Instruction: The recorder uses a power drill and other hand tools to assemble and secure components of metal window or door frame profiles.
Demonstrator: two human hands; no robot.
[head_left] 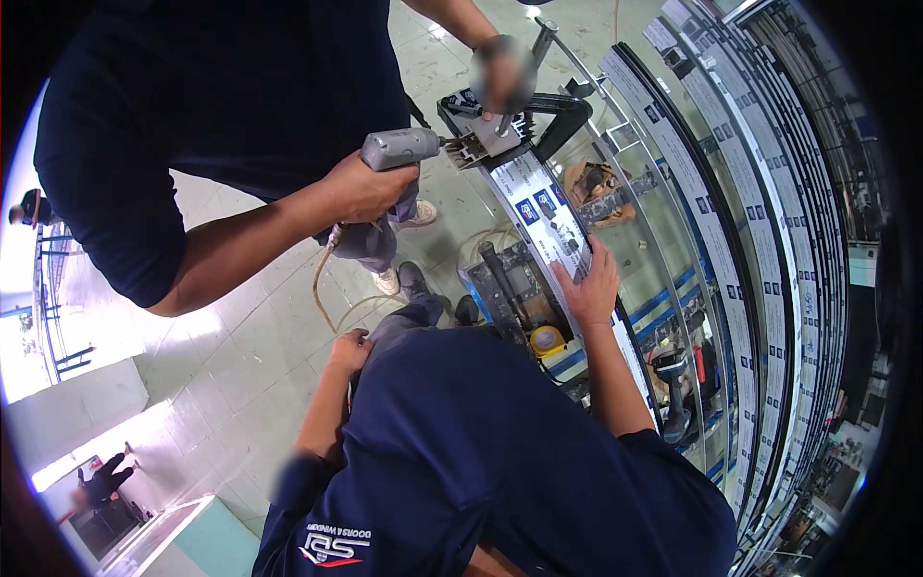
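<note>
My right hand (pixel 589 287) lies on a long film-wrapped metal profile (pixel 544 213), thumb and fingers spread apart across it. My left hand (pixel 351 350) rests against my thigh, its fingers loosely curled; I see nothing in them. Facing me, a co-worker grips a grey power drill (pixel 400 148) in one hand, its bit pointing at the profile's far end. The co-worker's other hand, blurred, is at a small metal plate (pixel 488 131) on that end. A black clamp-like frame (pixel 562 123) sits beside it.
More film-wrapped profiles (pixel 760 288) stand in a rack along the right. Below the worked profile are a yellow tape roll (pixel 547 340), a black cordless tool (pixel 672 377) and a torn cardboard box (pixel 598 192). An air hose (pixel 322 279) hangs from the drill toward the tiled floor (pixel 240 337).
</note>
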